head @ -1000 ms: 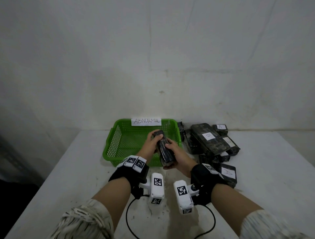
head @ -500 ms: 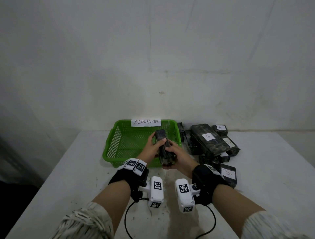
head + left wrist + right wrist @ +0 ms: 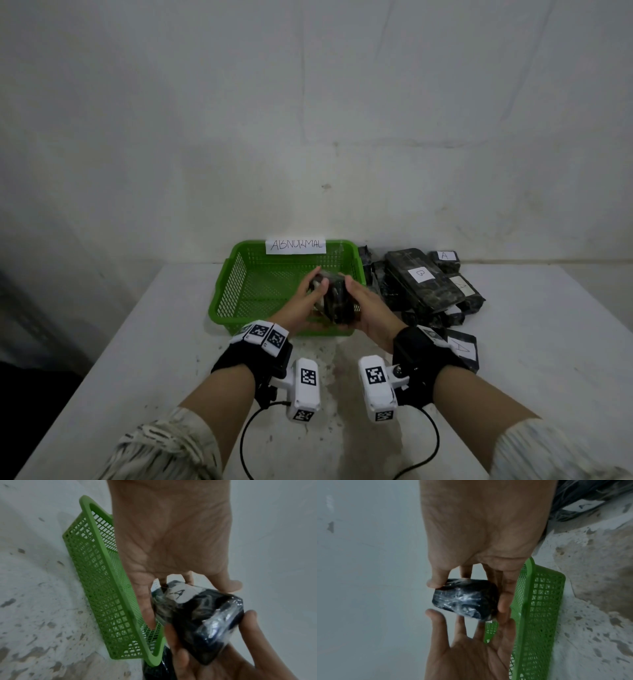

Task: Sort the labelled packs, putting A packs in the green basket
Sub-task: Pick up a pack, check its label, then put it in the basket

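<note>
A black wrapped pack [image 3: 337,301] with a white label marked A [image 3: 180,595] hangs over the front part of the green basket [image 3: 219,301]. My right hand [image 3: 352,291] pinches it between thumb and fingers, as the right wrist view shows around the pack [image 3: 465,600]. My left hand [image 3: 317,282] lies against the labelled end with fairly straight, spread fingers [image 3: 462,626]; its thumb sits at the pack's edge. The basket's floor shows bare mesh.
A paper sign reading ABNORMAL [image 3: 296,245] hangs on the basket's far rim. A pile of black packs [image 3: 424,284] labelled A or B lies right of the basket. One A pack [image 3: 462,347] lies beside my right wrist. The wall is close behind.
The pack has tipped from upright to lying lower between my hands, and both hands have moved forward over the basket's front. My left fingers have straightened.
</note>
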`<state>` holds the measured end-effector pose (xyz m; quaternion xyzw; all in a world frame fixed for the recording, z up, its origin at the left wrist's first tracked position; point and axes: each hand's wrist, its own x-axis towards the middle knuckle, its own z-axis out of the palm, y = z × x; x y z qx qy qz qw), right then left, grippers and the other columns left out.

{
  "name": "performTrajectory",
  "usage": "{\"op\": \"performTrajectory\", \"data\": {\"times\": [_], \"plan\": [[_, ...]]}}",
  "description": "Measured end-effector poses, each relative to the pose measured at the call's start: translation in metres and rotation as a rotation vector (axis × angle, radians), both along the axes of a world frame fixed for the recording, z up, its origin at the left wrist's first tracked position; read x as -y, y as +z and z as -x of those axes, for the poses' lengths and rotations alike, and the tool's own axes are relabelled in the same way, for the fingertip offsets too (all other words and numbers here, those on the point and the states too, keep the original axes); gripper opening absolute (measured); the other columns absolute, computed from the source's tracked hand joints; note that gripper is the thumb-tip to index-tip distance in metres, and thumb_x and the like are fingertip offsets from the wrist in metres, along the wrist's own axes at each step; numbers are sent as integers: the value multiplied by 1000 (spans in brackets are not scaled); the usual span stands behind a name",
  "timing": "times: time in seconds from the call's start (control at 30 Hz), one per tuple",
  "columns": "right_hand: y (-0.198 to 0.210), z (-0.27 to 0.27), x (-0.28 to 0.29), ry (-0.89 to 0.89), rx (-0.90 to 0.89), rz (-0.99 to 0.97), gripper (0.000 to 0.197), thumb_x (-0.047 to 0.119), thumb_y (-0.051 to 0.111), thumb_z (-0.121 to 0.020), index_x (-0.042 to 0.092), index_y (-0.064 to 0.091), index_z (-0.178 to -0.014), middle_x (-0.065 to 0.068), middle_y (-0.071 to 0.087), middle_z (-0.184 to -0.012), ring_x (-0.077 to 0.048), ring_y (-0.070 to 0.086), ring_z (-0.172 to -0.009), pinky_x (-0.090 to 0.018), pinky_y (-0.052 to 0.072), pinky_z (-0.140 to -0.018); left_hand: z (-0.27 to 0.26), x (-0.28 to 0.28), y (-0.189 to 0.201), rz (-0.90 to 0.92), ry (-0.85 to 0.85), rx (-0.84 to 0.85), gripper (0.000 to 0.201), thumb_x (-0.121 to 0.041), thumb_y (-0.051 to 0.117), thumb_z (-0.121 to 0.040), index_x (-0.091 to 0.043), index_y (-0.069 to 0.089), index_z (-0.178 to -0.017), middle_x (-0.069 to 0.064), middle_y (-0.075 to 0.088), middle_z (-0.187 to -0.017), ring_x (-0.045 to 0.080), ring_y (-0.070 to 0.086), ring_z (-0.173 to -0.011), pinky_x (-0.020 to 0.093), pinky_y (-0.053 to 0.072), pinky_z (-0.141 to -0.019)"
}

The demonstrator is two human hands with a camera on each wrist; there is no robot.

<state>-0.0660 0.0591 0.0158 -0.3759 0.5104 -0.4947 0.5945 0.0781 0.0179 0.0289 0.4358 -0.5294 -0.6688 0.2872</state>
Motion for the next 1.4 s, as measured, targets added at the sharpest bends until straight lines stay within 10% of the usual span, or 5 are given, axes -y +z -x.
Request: {"op": "performTrajectory", "data": {"times": [0.23,0.43,0.57,0.77,1.4], "plan": [[2,0,-1,-18,-44,61,44,40,51,-96,25,50,-137,-9,54,-132,-33,68,-99,-45,60,-71,-2,3,0,-56,-30,0,79,-43,63,-76,-37,23,-144,14,30,-149,40,48,-121,52,49,-92],[4,-5,0,-74,-281,130,71,64,52,-84,17,51,-136,-9,57,-133,-25,60,-116,-52,49,-96,3,4,-2,-38,-7,18,71,-18,64,-86,-30,25,-144,17,36,-144,42,51,-117,40,55,-76],[5,0,-2,25,-72,47,38,30,48,-99,21,49,-136,-13,61,-122,-34,69,-83,-40,60,-71,0,10,-4,15,41,46,59,-17,65,-84,-29,37,-134,18,44,-136,39,56,-109,45,53,-83],[8,2,-3,67,-37,78,47,6,53,-95,19,46,-140,-15,66,-108,-28,68,-68,-34,59,-70,-2,12,-4,-57,47,15,48,-22,64,-86,-34,40,-125,16,48,-130,44,57,-108,52,53,-84],[12,-2,-5,-5,15,81,27,14,54,-96,17,57,-123,-15,59,-121,-40,64,-103,-44,58,-72,-7,5,1,-138,13,-113,65,-45,64,-71,-34,35,-128,12,39,-132,46,54,-110,63,49,-84]]}}
